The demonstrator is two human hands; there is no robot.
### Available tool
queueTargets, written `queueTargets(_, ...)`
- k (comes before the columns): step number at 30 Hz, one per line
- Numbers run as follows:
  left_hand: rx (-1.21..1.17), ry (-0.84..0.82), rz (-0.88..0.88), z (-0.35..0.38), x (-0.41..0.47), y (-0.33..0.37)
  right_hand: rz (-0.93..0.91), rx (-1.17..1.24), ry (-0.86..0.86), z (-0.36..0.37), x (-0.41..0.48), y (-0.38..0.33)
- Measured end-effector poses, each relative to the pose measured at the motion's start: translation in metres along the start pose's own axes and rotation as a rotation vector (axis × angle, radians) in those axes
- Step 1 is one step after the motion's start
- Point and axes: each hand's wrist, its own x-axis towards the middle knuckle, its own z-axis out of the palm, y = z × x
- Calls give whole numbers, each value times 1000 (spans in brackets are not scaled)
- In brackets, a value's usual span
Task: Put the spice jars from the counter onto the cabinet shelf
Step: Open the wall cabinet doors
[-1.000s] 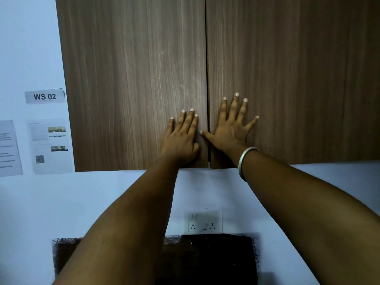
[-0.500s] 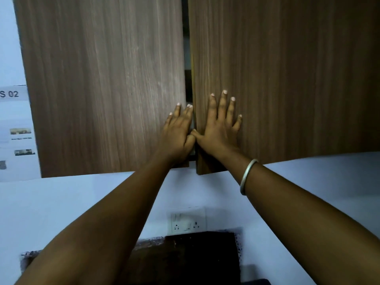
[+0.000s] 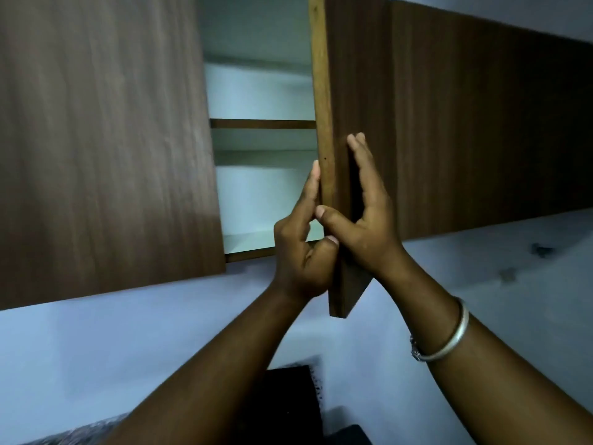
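The right cabinet door (image 3: pixel 340 130) stands vertical, edge-on to the camera. The left hand (image 3: pixel 301 248) and right hand (image 3: pixel 369 226) clasp it. Beside it, the cabinet shelf (image 3: pixel 263 124) runs horizontal; no jars are visible.

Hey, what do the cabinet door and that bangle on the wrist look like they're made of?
Cabinet door: probably wood-grain laminate over board, matt; straight printed-looking grain and a paler edge band. Bangle: likely silver-toned metal, smooth and shiny, catching a highlight. Neither can be told for certain.
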Motion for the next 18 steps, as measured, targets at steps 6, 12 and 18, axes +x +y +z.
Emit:
queueTargets(6,-242,-40,18,79,2,12,23,218,16,-70,-14,-6)
queueTargets(12,-325,-109,130,162,10,20,88,214,45,-140,-19,-6)
queueTargets(18,-138,-126,156,234,19,40,207,127,146,-215,-24,-9)
